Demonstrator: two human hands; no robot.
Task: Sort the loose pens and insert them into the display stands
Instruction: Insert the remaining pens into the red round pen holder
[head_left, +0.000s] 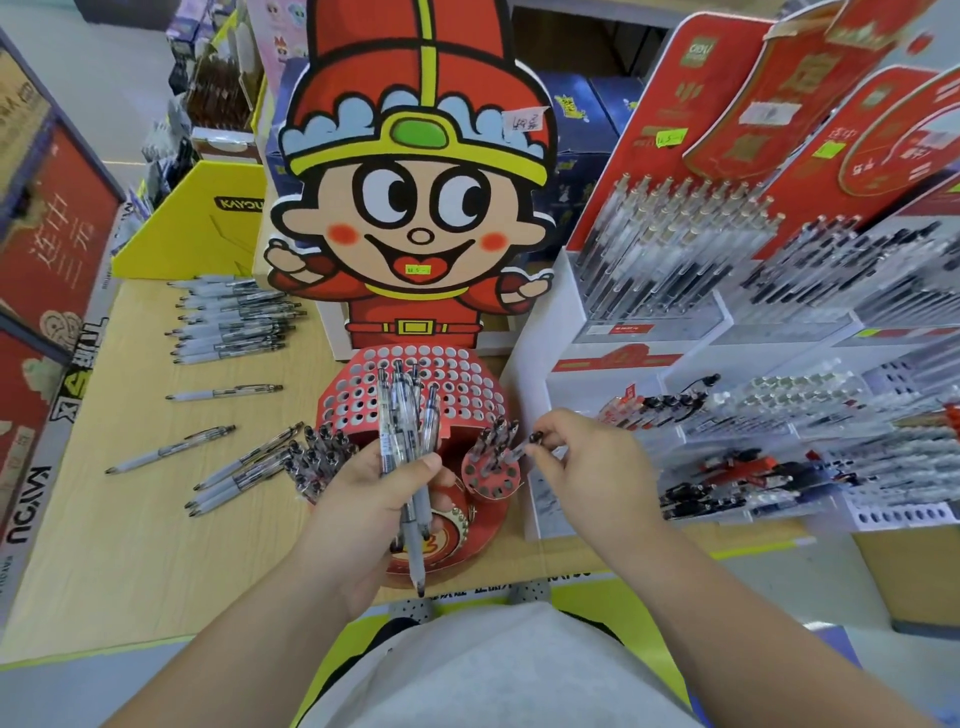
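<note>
A red cartoon-figure display stand (457, 379) with many round holes stands on the wooden table in front of me. My left hand (374, 488) grips a bundle of clear pens (408, 431) upright over the stand. My right hand (587, 462) pinches the top of a single pen (522, 448) that leans into the stand's small right-hand cup (493, 480), where a few pens stand. The left-hand cup (319, 457) is packed with pens. Loose pens (234, 322) lie in a row at the table's far left, and a few more loose pens (171, 451) lie scattered nearer.
White tiered racks (779, 415) full of pens fill the right side, under red header cards (727, 119). A yellow box (197, 228) stands behind the loose pens. Red cartons (41, 312) line the left edge. The wooden table (156, 561) shows at the near left.
</note>
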